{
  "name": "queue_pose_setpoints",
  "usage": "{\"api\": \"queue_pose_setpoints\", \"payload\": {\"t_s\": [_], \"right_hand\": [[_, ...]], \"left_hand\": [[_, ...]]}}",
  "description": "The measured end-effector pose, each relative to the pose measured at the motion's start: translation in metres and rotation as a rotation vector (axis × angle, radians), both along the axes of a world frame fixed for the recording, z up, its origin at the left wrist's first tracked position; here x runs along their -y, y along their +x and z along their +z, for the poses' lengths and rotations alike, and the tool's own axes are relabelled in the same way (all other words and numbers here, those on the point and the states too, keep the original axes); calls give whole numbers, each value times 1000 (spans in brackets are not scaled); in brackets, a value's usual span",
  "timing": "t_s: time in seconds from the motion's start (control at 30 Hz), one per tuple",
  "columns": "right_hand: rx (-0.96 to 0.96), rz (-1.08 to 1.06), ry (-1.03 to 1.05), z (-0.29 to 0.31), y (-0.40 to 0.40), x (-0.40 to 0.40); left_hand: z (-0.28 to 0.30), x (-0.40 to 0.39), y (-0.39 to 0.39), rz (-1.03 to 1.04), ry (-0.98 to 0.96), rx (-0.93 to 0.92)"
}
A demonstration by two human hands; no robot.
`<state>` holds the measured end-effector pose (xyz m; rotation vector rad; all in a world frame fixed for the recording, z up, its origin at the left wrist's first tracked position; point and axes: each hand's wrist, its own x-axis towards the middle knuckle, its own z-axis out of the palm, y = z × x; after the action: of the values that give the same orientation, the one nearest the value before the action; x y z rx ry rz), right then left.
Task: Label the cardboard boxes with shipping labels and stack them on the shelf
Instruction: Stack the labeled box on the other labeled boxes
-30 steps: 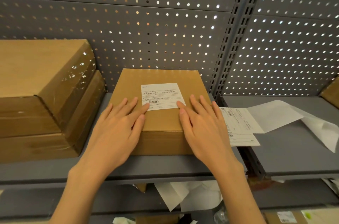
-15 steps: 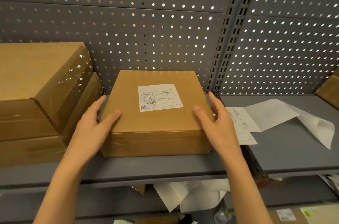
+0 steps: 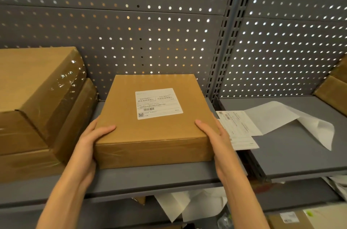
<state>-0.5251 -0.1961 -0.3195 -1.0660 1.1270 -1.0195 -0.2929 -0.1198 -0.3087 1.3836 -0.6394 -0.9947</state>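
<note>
Head view: labeled box sits on shelf between both hands, left hand and right hand clamped on opposite side edges, thumbs on top. Stack of 2 boxes lies just left of left hand, nearer it.

Labelled box on shelf, centre, shipping label on its top. Left hand on box's near-left corner, right hand on near-right corner. Two stacked boxes left of it. Loose label sheets right, on neighbouring shelf. Pegboard behind.
</note>
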Motion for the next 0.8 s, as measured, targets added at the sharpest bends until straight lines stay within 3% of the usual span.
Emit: {"api": "queue_pose_setpoints", "payload": {"t_s": [0.47,0.8], "right_hand": [[84,-116,-259,21,-7,-16],[32,-272,-303,29,-56,-46]], "left_hand": [[23,3,-1,-5,-290,65],[29,18,-40,-183,-373,42]]}}
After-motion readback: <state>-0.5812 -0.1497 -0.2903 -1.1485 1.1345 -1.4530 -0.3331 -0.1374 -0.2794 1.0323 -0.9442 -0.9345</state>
